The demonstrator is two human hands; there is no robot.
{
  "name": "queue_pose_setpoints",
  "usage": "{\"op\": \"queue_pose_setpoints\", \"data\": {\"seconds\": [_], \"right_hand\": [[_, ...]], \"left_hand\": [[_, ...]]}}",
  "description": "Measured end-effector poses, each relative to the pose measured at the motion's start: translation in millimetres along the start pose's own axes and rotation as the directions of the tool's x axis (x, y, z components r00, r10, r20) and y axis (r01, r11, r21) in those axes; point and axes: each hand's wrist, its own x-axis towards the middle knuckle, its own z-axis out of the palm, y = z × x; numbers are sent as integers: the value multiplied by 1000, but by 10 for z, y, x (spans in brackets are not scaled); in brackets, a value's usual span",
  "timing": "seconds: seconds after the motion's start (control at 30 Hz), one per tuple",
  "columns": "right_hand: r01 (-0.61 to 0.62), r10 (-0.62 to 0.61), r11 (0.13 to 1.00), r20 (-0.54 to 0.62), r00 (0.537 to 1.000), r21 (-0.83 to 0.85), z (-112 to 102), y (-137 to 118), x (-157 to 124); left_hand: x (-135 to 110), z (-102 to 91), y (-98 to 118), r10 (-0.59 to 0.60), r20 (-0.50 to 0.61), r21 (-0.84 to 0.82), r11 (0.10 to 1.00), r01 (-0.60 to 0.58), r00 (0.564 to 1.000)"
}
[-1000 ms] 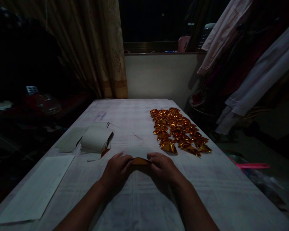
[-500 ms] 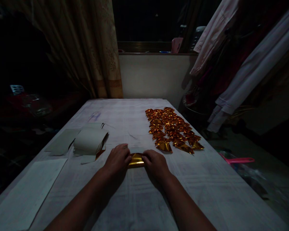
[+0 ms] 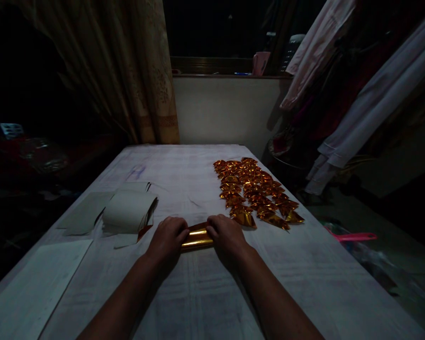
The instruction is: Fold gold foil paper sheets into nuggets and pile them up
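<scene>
A shiny gold foil paper [image 3: 197,237], folded into a long narrow strip, lies on the table between my hands. My left hand [image 3: 169,234] is closed on its left end, thumb toward the middle. At the other end, my right hand [image 3: 225,231] grips it with curled fingers. Both palms face down, and the strip's ends are hidden under them. Several folded gold foil pieces [image 3: 248,186] lie in rows beyond my right hand. To the left of my left hand sits a curled stack of pale paper sheets [image 3: 127,210].
A flat white sheet [image 3: 46,278] lies at the table's left side. The table [image 3: 205,302] has a pale checked cloth. Clothes [image 3: 361,94] hang at the right, above a pink handle [image 3: 357,236]. A curtain [image 3: 145,85] and a pink mug [image 3: 260,63] are at the back.
The gold strip now tilts, its right end farther away, and more of it shows between my hands. My left hand has shifted slightly left, my right slightly forward. The view has moved a little.
</scene>
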Motion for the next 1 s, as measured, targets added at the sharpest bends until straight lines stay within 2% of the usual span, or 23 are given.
{"op": "queue_pose_setpoints", "data": {"seconds": [0.33,0.53,0.7,0.87,1.0], "right_hand": [[40,-39,999,-66,997,6,63,28,-30],[69,-69,997,-34,997,14,51,23,-22],[102,-101,994,-44,994,28,53,47,-16],[50,-42,986,-50,998,157,41,106,-29],[-34,45,959,-34,998,281,16,166,-49]], "left_hand": [[-60,206,-103,40,-165,-71,996,-53,985],[-52,150,-81,46,-87,-73,996,-52,995],[-87,107,-46,74,-90,-75,994,-81,993],[-106,121,-32,133,-89,-121,982,-143,987],[-108,149,-34,135,-145,-172,972,-159,980]]}}
